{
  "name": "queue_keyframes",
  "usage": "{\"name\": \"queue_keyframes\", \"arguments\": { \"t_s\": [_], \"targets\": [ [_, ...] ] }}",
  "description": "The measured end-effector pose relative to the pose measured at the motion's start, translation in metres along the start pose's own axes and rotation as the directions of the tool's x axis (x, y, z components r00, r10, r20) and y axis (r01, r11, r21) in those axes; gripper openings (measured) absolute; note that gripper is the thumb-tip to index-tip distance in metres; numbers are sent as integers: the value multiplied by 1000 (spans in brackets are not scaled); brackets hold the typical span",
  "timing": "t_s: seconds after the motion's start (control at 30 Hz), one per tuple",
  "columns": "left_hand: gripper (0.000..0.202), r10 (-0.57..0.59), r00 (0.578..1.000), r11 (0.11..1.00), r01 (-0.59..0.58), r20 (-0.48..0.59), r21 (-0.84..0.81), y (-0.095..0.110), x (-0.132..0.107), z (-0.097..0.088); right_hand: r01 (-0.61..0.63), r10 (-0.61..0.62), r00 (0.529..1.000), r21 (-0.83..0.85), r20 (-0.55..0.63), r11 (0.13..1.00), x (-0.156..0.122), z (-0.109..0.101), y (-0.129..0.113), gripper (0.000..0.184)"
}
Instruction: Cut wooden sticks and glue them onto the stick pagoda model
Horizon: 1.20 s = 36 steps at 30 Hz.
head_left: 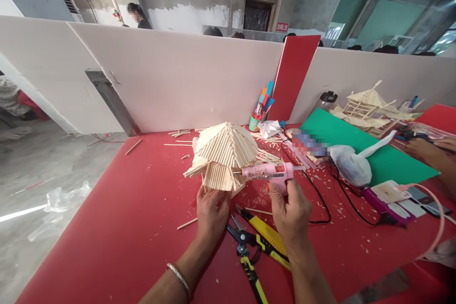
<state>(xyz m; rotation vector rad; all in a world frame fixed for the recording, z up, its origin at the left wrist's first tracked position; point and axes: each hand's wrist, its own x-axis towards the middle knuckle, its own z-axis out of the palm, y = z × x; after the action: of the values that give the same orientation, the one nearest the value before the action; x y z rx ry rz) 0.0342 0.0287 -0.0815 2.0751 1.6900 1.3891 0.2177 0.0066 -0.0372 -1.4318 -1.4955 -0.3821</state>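
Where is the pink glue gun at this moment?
In the head view, right of centre: the right hand holds the pink glue gun, its nozzle beside the stick house, with the yellow cutter nearer the wearer.

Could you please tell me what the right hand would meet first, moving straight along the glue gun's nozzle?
Likely the stick model: the right hand holds the pink glue gun with its nozzle at or just short of it; depth is unclear.

Red tbl (107, 228) has cutters (243, 237), yellow knife (269, 233), black cord (320, 222), loose sticks (187, 223) & shavings (251, 194) (pale, mostly rt half).
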Motion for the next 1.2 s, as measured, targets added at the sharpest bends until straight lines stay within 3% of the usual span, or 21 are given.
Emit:
{"name": "queue_keyframes", "arguments": {
  "t_s": [0.53,1.2],
  "targets": [
    [39,-12,1000,1000,11,29,6,1,1,0,63,-75,990,-103,-120,993,2,3,-8,28],
    [42,3,1000,999,-3,8,33,1,0,0,77,-78,992,-13,-101,997,-1,0,-2,17]
  ]
}}
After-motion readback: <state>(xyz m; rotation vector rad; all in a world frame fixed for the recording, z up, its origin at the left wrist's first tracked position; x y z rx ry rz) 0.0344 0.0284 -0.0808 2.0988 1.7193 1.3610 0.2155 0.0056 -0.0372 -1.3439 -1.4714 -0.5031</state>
